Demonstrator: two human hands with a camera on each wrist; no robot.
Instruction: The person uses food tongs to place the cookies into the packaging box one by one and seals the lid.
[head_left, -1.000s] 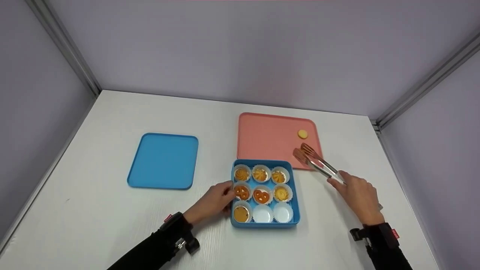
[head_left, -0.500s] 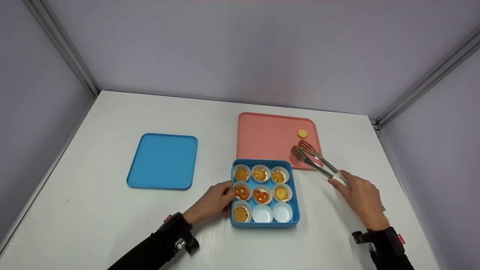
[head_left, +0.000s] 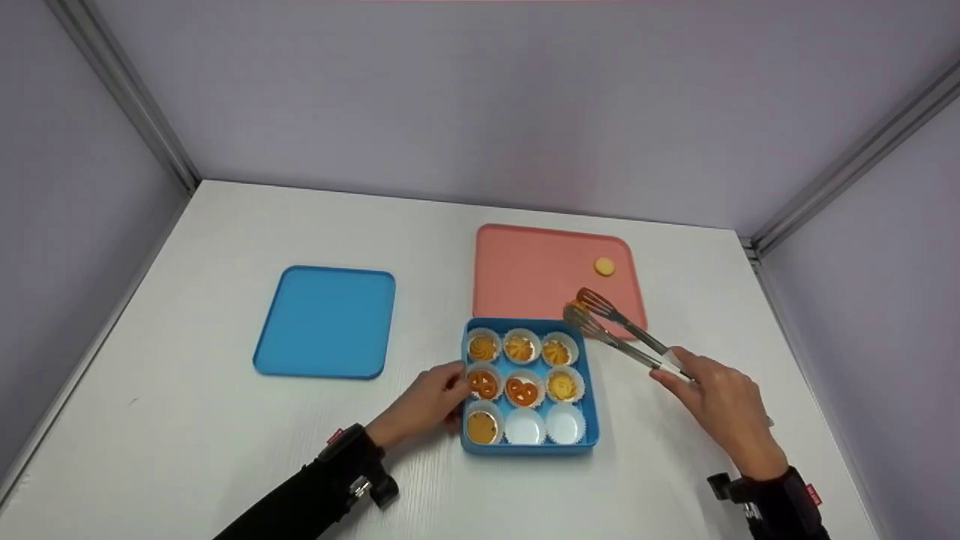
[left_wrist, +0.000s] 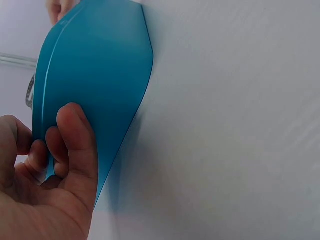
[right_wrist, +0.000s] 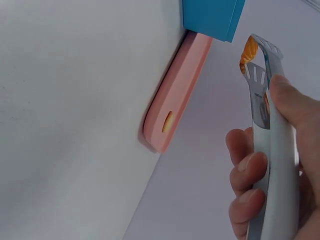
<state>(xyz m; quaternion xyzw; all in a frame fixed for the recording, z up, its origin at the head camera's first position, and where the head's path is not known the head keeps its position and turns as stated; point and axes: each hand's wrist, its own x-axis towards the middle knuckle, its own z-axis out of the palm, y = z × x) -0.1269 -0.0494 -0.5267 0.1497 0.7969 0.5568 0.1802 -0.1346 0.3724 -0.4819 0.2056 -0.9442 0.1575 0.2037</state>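
My left hand (head_left: 424, 405) grips the left wall of a blue box (head_left: 529, 451), thumb on its outer face in the left wrist view. White paper cups fill the box. Three piped cookies sit in the back row; two pretzels and a pale swirled cookie (head_left: 562, 386) fill the middle. A speckled cookie (head_left: 481, 427) is at front left, beside two bare cups (head_left: 525, 427). My right hand (head_left: 724, 409) holds metal tongs (head_left: 636, 331), whose slotted tips pinch an orange-brown ridged cookie (right_wrist: 249, 50). The tips overlap the box's back right corner in the head view.
Behind the box lies a pink tray (head_left: 525, 270) with a round yellow cookie (head_left: 604, 266) near its right side. A square blue tray or lid (head_left: 326, 322) lies to the left on the white table (head_left: 187, 420). Grey walls (head_left: 480, 105) stand around the table.
The tongs, with the cookie between their tips, have moved left from over the pink tray toward the box. My left hand stays on the box wall.
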